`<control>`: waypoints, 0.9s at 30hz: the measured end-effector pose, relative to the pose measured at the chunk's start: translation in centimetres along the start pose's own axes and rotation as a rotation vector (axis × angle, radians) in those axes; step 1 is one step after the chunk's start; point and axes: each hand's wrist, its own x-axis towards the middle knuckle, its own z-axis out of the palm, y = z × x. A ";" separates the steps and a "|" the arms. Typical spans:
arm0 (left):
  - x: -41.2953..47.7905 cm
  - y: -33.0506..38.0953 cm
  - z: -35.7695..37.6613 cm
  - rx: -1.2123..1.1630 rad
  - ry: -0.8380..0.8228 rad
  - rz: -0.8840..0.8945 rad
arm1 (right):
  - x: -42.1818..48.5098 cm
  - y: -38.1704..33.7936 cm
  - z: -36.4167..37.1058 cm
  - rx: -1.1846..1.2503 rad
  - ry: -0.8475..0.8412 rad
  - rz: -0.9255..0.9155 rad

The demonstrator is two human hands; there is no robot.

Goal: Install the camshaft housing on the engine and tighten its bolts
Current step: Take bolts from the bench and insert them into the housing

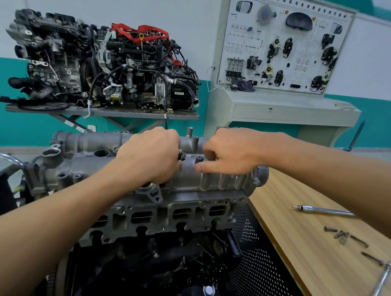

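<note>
Both hands work on the camshaft housing (222, 183), which sits on top of the engine (163, 216).
To the right, a wooden tabletop (298, 245) carries loose bolts (341, 234), a metal rod (323, 210) and a socket tool (382, 282); a second engine (99, 62) and a training board (285, 43) stand behind. The left hand (150, 155) is curled, knuckles up, around a small metal part (181, 156) at the housing's middle. The right hand (232, 150) curls its fingers onto the housing top, thumb laid flat; whether it grasps anything I cannot tell.
</note>
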 end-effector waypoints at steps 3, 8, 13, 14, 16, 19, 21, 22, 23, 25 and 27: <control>0.2 -0.1 0.0 -0.007 -0.021 -0.007 | 0.1 0.4 -1.0 0.008 -0.105 -0.034; 0.7 -0.2 -0.9 -0.088 -0.128 -0.029 | 0.5 0.2 -0.9 -0.001 -0.166 -0.008; 0.8 0.0 -1.8 -0.180 -0.181 -0.037 | 0.3 0.8 -1.1 -0.014 -0.152 -0.046; 0.8 0.0 -2.0 -0.212 -0.184 -0.040 | 0.3 0.8 -0.8 -0.005 -0.159 -0.054; 0.8 -0.1 -2.4 -0.297 -0.185 -0.042 | 0.3 0.4 -0.1 0.003 -0.125 -0.038; 0.9 -0.3 -2.8 -0.394 -0.173 -0.033 | 0.4 0.3 -0.4 -0.007 -0.064 0.020; 1.3 -0.6 -2.7 -0.424 -0.165 -0.042 | 0.4 0.4 -1.0 -0.015 -0.100 0.005; 1.5 -0.8 -2.6 -0.433 -0.165 -0.050 | 0.4 0.4 -1.1 -0.018 -0.127 -0.010; 1.8 -1.0 -2.6 -0.444 -0.168 -0.057 | 0.4 0.2 -1.1 -0.020 -0.143 -0.022; 2.0 -1.2 -2.8 -0.495 -0.174 -0.063 | 0.5 -0.1 -0.9 -0.013 -0.130 -0.003; 2.0 -1.5 -2.8 -0.569 -0.175 -0.071 | 0.7 -0.3 -1.1 -0.010 -0.097 0.033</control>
